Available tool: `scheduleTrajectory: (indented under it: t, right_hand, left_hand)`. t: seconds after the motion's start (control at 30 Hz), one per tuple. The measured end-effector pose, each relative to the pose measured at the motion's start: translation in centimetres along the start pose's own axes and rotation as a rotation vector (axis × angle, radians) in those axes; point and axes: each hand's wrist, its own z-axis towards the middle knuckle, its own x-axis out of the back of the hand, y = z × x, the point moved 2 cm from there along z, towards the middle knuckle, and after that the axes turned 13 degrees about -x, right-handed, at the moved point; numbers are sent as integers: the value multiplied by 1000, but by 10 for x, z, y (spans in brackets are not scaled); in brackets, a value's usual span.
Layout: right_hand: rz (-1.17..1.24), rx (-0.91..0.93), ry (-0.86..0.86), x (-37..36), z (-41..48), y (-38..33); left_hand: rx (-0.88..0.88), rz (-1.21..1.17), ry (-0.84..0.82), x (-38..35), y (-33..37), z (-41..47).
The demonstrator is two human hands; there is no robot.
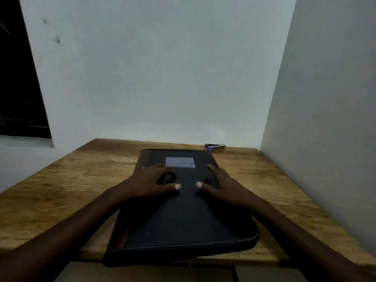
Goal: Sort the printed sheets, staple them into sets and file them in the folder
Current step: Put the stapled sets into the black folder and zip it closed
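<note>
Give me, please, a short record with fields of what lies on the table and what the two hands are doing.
table: wooden, set in a corner between two walls
folder: dark, closed, lying flat, its near end at the table's front edge
label: pale rectangle on the far part of the cover
left hand: rests on the cover, fingers bent
right hand: rests flat on the cover
stapler: likely, blue and metal, at the far edge beyond the folder, untouched
printed sheets: none in view

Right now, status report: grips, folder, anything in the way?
Left grip and right grip rest on the closed folder. Folder flat on table. Stapler beyond its far right corner, not obstructing.
</note>
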Motion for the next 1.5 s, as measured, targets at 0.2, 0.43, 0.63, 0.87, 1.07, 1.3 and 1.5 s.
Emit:
scheduleTrajectory:
  t: [0.2,0.43,0.63,0.87,1.07,1.3,1.5]
  right_hand:
    - [98,25,148,-5,-19,-16]
    - [160,75,108,-26,-3,-58]
    - [174,101,146,-44,17,-82]
    - [173,120,140,-71,40,-122]
    - [155,118,131,-94,68,-159]
    - [156,151,159,-116,99,-192]
    - [172,162,169,-125,119,-207]
  left_hand:
    - [58,70,-57,0,-3,-11]
    - [233,175,101,7,-57,-14]
    - [292,186,180,13,-72,-27]
    - [381,227,175,32,-110,-35]
    - [463,275,246,36,-138,-33]
    - [451,246,384,47,-187,-44]
    - [457,254,424,52,-208,-41]
